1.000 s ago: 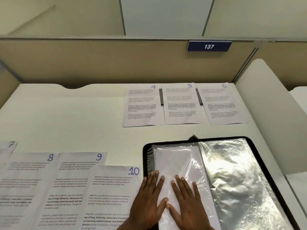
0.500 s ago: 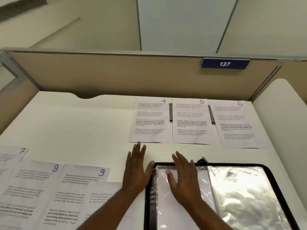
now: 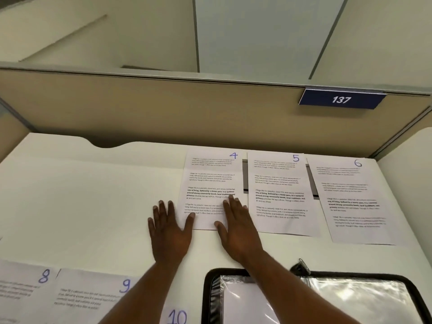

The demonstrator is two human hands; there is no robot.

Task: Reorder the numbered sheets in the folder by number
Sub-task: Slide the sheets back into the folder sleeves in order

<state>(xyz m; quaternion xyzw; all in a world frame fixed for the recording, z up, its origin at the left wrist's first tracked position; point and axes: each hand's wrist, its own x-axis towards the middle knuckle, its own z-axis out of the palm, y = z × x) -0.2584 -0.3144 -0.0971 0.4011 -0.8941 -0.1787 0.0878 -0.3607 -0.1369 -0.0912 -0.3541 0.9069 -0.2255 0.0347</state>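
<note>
Sheet 4 (image 3: 210, 183) lies at the back of the white desk, with sheet 5 (image 3: 279, 192) and sheet 6 (image 3: 350, 199) to its right. My left hand (image 3: 169, 228) lies flat at sheet 4's lower left corner, thumb on the paper. My right hand (image 3: 236, 225) lies flat on its lower right part, fingers straight. The black folder (image 3: 211, 298) with clear sleeves lies open at the bottom right, under my right forearm. Sheets 8 (image 3: 21, 291), 9 (image 3: 93, 298) and 10 (image 3: 177, 316) lie along the near left edge.
A beige partition (image 3: 163, 108) with a blue plate marked 137 (image 3: 341, 99) closes the back of the desk. A white side panel (image 3: 406, 183) stands at the right. A metal clip (image 3: 304, 265) sits at the folder's top edge. Bare desk surface (image 3: 81, 195) spreads to the left.
Both hands left the folder's sleeve and reached forward over the desk to sheet 4, where they now lie flat. The view tilted up, so the folder sits lower in frame.
</note>
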